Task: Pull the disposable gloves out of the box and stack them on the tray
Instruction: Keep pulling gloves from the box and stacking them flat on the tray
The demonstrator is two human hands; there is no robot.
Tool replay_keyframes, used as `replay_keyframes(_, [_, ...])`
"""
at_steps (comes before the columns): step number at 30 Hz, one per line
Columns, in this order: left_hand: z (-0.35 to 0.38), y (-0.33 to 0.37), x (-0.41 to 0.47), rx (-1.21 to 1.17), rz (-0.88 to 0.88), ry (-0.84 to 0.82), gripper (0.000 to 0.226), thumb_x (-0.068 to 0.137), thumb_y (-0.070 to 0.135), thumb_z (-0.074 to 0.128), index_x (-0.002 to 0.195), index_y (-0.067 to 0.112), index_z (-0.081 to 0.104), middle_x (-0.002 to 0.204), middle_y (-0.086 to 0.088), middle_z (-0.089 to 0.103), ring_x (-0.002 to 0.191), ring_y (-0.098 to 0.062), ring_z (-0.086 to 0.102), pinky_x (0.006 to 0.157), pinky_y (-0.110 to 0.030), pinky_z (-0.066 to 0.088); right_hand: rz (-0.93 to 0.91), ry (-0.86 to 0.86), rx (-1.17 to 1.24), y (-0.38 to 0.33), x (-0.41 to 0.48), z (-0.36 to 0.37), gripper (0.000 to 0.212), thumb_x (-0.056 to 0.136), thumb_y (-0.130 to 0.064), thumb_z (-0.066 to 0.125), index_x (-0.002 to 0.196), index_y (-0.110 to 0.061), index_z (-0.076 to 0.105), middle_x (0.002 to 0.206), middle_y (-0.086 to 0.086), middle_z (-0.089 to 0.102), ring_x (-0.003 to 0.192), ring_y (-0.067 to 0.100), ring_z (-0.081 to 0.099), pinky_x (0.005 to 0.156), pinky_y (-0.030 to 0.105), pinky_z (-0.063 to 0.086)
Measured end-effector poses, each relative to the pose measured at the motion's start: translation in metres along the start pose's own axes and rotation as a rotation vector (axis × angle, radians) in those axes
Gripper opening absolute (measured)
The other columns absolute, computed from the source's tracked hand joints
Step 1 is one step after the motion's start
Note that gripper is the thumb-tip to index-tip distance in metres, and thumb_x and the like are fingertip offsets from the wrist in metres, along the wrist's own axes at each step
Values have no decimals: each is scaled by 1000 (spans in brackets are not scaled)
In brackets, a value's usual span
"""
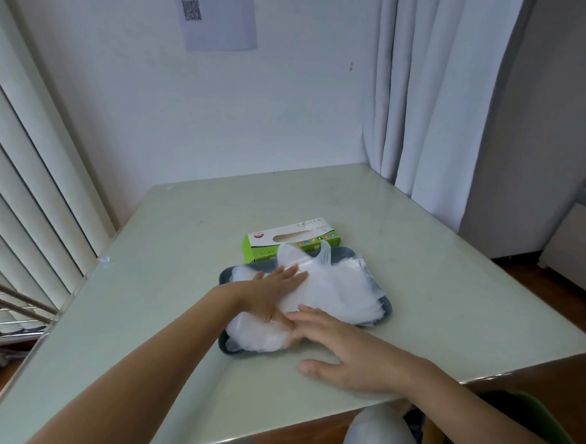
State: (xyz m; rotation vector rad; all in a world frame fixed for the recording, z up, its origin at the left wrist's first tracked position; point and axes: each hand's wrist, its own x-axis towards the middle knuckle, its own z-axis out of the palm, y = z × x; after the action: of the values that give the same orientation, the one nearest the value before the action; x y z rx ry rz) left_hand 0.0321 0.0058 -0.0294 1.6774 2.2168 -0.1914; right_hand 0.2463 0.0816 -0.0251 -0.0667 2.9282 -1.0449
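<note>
The heap of thin, clear plastic disposable gloves (pixel 329 286) fills the dark grey rectangular tray (pixel 386 313) at frame centre, its long axis running lower left to upper right. The left hand (pixel 276 287) and right hand (pixel 343 346) both press it, fingers flat, grasping nothing. Likely featherlight, limp and slippery: best pinched at 1 edge. The green-and-white cardboard box (pixel 291 240) sits just behind.

Head view. A dark grey tray (pixel 224 276) lies on the pale green worktop (pixel 426 259), heaped with translucent white disposable gloves (pixel 341 286). The left grip (pixel 276 289), fingers straight, rests flat on the heap's left half. The right grip (pixel 347 353), fingers extended, touches the heap's near edge, thumb over bare worktop. A green-and-white box (pixel 292 236) lies just behind the tray's far rim, slot upward.
</note>
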Motion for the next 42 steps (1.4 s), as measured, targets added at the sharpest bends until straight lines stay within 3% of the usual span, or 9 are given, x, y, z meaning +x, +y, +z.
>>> replay_keyframes(3, [-2, 2, 1, 41, -8, -14, 97, 91, 44, 59, 153, 26, -14, 160, 1, -19, 148, -22, -15, 117, -52, 1, 89, 100, 101, -4, 4, -3, 45, 94, -53, 44, 136, -37, 34, 146, -25, 32, 128, -12, 31, 109, 21, 31])
replay_keyframes(9, [2, 2, -1, 36, 20, 31, 89, 93, 41, 55, 154, 22, -7, 162, 1, -11, 148, -21, -13, 119, -53, 4, 190, 260, 295, -9, 36, -8, 55, 102, -40, 34, 151, -34, 12, 156, -23, 7, 140, -9, 7, 107, 13, 9])
replay_keyframes(13, [4, 2, 1, 55, -12, 17, 92, 93, 37, 58, 154, 21, -10, 161, -2, -14, 148, -25, -13, 117, -53, 3, 294, 154, -35, 13, 58, -22, 54, 103, -27, 36, 152, -24, 16, 161, -6, 5, 146, 10, 9, 113, 23, 13])
replay_keyframes(18, [7, -1, -1, 42, 4, 49, 93, 94, 39, 56, 151, 25, -15, 161, -2, -17, 148, -26, -15, 118, -53, 1, 448, -12, -379, 50, 59, -41, 81, 92, -61, 43, 154, -24, 7, 161, 7, -4, 148, 23, -4, 117, 34, 2])
replay_keyframes(22, [8, -5, -9, 39, 7, 50, 97, 91, 34, 59, 150, 28, -18, 160, -1, -17, 148, -29, -14, 118, -51, 2, 502, -77, -468, 65, 49, -55, 97, 81, -74, 44, 154, -25, 1, 161, 7, -10, 148, 21, -12, 119, 41, -4])
replay_keyframes(27, [3, -17, -34, -65, -34, -95, 122, 59, 87, 51, 145, 44, -24, 156, 10, -29, 143, -22, -29, 117, -56, -3, 482, -150, -490, 68, 50, -63, 102, 79, -73, 51, 154, -26, 0, 161, 6, -10, 147, 19, -12, 119, 41, -6])
replay_keyframes(32, [-6, -24, -54, -67, -96, -224, 121, 65, 75, 67, 141, 52, -25, 155, 16, -28, 144, -19, -27, 119, -52, 0, 457, -184, -409, 68, 50, -80, 102, 74, -67, 65, 152, -33, 9, 161, -6, 0, 148, 20, -1, 120, 37, 6])
replay_keyframes(38, [-45, -41, -62, -353, -131, -23, 76, 78, 61, 64, 145, 39, 35, 135, 24, 44, 128, -1, 42, 93, -3, 30, 383, 18, -205, 61, 60, -115, 52, 64, -67, 71, 108, -39, 63, 114, -13, 61, 104, 9, 56, 92, 27, 45])
replay_keyframes(42, [-64, -63, -49, -481, -237, 212, 71, 67, 72, 51, 126, 32, 59, 121, 19, 60, 112, -4, 57, 101, -22, 40, 276, 501, -223, 71, 88, -138, 28, 81, -40, 71, 70, -15, 62, 77, 0, 66, 82, 19, 62, 75, 33, 47])
